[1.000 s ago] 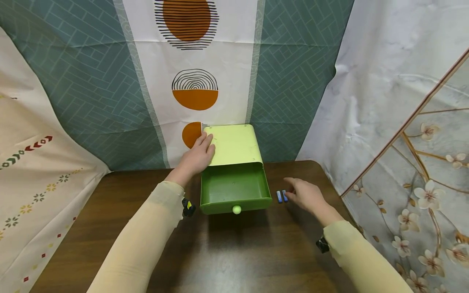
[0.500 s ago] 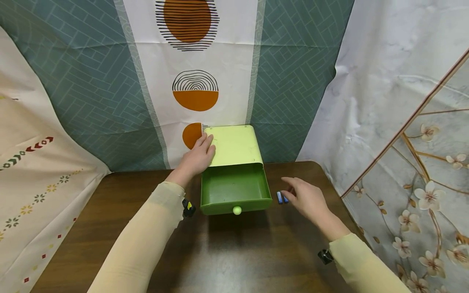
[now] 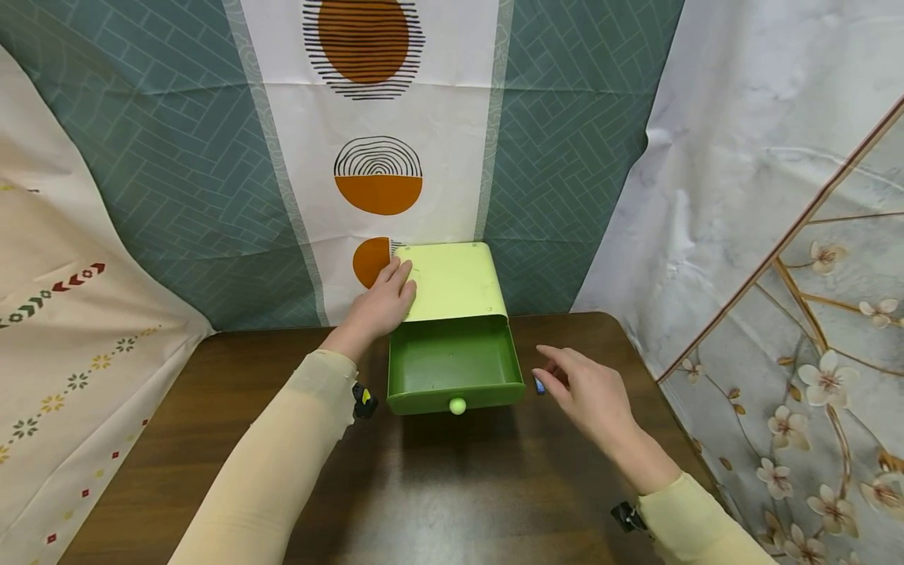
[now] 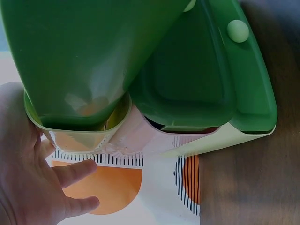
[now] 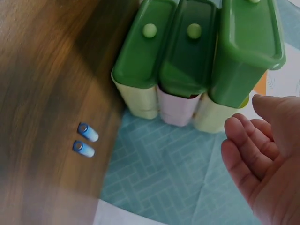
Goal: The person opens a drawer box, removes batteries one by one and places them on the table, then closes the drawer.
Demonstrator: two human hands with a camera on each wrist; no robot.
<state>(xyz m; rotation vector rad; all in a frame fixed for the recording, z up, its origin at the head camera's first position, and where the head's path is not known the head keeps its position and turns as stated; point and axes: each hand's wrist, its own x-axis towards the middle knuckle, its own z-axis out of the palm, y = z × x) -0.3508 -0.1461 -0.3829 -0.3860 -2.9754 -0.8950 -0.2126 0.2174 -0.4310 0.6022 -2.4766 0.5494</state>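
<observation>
A small drawer unit with a pale yellow top point(image 3: 455, 278) stands at the back of the table. Its uppermost green drawer point(image 3: 424, 402) is pulled out, and no contents show inside. My left hand point(image 3: 377, 306) rests against the unit's upper left edge, fingers extended; the left wrist view shows its thumb side spread beside the casing. Right of the drawer, my right hand point(image 3: 593, 392) hovers with loosely bent fingers and nothing between them. Two small blue batteries stand on the table, one nearer point(image 5: 83, 148) and one farther point(image 5: 87, 131); in the head view the hand hides most of them.
Below the pulled-out drawer sit two more green drawers, a middle one point(image 5: 185, 61) and a bottom one point(image 5: 140, 51), each with a round knob. Patterned cloth point(image 3: 579, 157) hangs behind the brown wooden table point(image 3: 452, 502) and along both sides.
My right hand has shifted left toward the drawer and looks higher above the table, covering more of the batteries. The left hand and the drawer unit have stayed in place.
</observation>
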